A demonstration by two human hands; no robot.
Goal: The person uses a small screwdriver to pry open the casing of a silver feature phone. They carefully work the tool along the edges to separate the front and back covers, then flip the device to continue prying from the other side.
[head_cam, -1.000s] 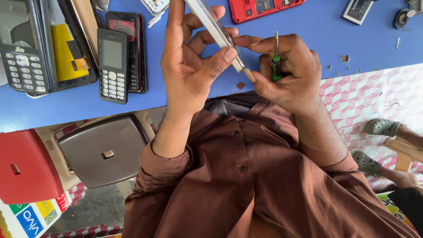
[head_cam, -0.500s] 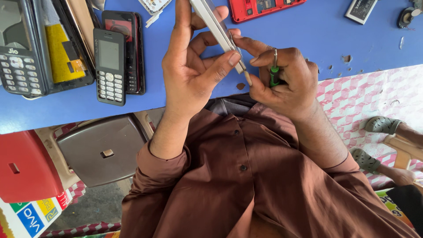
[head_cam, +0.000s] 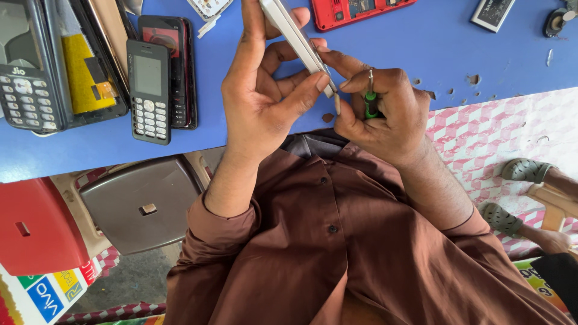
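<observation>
My left hand [head_cam: 265,90] holds a thin white phone [head_cam: 295,37] edge-on above the blue table [head_cam: 421,48], thumb and fingers wrapped round it. My right hand [head_cam: 379,108] meets the phone's lower end with its fingertips and keeps a small green-handled tool [head_cam: 370,103] tucked in its fist; a ring sits on one finger. The tool's tip is hidden by the fingers. Both brown sleeves fill the lower middle of the view.
Black keypad phones [head_cam: 150,90] and opened handsets [head_cam: 36,66] lie at the left of the table. A red phone [head_cam: 355,11], a battery [head_cam: 492,13] and a small round part [head_cam: 557,21] lie along the far edge. A grey stool [head_cam: 141,201], a red box [head_cam: 33,225] and another person's sandalled feet [head_cam: 524,171] are below.
Both hands and the phone have shifted slightly lower and right in view. My right fingers have closed in on the phone's lower end.
</observation>
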